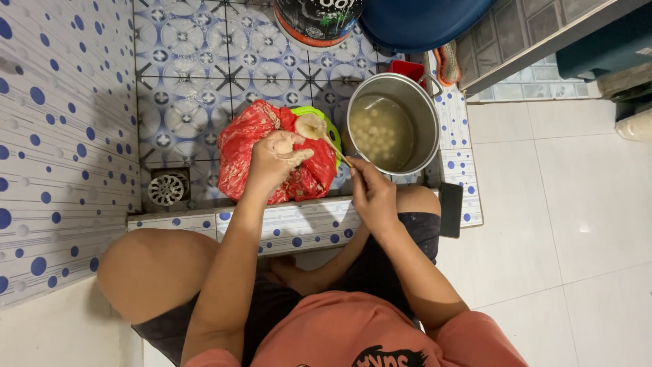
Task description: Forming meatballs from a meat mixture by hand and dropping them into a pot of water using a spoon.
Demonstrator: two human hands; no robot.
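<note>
the lump of pale paste (282, 144) is sitting in my left hand (275, 160), which is curling around it with the fingers closed into a loose fist. it looks soft, wet and sticky to me, light too, something that would smear or squeeze out if i pressed hard, so i judge a gentle cupping hold from underneath suits it best. my right hand (370, 194) is pinching shut on the handle of a spoon (319, 130), whose bowl is carrying a scoop of the same paste just beside my left thumb. both are hovering over a red plastic bag (255, 153) and a green bowl (329, 126) on the patterned tile floor (197, 75), near its raised front ledge. just right of the bowl a steel pot (394, 122) is holding cloudy water with pale balls in it. a floor drain (166, 189) is lying at the left.
</note>
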